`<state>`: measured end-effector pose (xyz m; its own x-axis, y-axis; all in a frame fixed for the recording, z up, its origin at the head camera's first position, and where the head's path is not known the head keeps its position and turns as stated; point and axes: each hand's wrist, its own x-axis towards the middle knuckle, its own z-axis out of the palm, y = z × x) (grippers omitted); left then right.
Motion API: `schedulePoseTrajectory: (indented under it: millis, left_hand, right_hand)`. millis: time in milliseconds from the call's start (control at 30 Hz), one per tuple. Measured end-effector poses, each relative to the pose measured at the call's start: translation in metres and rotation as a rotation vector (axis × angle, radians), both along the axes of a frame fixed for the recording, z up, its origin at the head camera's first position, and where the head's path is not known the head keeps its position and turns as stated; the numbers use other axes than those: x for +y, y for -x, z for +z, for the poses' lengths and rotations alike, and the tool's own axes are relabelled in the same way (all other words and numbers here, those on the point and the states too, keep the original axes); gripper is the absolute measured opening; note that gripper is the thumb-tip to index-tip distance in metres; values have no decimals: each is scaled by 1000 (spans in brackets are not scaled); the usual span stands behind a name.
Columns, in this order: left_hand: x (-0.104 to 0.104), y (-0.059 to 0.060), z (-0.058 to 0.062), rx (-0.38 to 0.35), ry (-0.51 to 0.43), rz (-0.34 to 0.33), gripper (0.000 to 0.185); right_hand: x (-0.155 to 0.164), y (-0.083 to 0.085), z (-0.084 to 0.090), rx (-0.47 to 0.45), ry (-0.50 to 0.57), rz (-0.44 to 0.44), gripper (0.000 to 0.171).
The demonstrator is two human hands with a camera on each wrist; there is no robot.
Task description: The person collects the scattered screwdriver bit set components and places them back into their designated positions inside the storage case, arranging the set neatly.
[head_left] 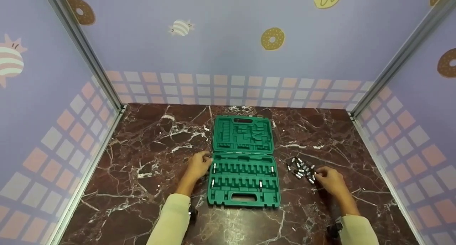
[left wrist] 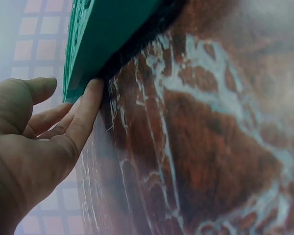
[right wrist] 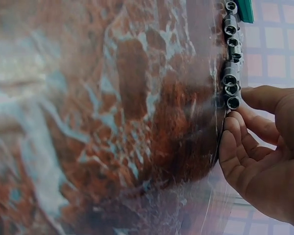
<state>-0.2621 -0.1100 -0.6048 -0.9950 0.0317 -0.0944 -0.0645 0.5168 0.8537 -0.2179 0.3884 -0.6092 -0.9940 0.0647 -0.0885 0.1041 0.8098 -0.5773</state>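
A green socket case (head_left: 243, 198) lies unfolded on the marbled tabletop, with a few sockets standing in its lower half, among them one socket (head_left: 260, 185) in the front row. My left hand (head_left: 199, 165) rests at the case's left edge. In the left wrist view its fingertips touch the side of the green case (left wrist: 108, 44), the fingers loosely extended. To the right of the case lies a loose pile of shiny metal sockets (head_left: 300, 169). At the pile's right edge my right hand (head_left: 329, 180) pinches a socket (right wrist: 232, 102) between thumb and forefinger.
Purple patterned walls (head_left: 228, 52) enclose the tabletop (head_left: 160, 138) at the back and both sides, with metal frame posts (head_left: 85, 49) at the corners. The case's upper half (head_left: 243, 133) lies flat behind the lower one and holds moulded recesses.
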Motion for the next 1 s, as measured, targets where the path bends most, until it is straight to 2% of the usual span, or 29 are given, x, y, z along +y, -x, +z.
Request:
schedulePoseTrajectory:
  millis: [133,433,667,1000]
  left_hand:
    - [2,1,-1,45,54,-2,35]
    - [4,1,-6,87,24,5,27]
    - [4,2,-7,89,-10,11,24]
    - [3,1,-12,75,-23,22,24]
  right_hand:
    - [-1,1,1,9,-11,-4,24]
    - [-3,1,-2,35,-36,-7,20]
    - [-5,0,-4,89,-45,-20,17]
    - [-4,-2,-6,90,-51,-22,18]
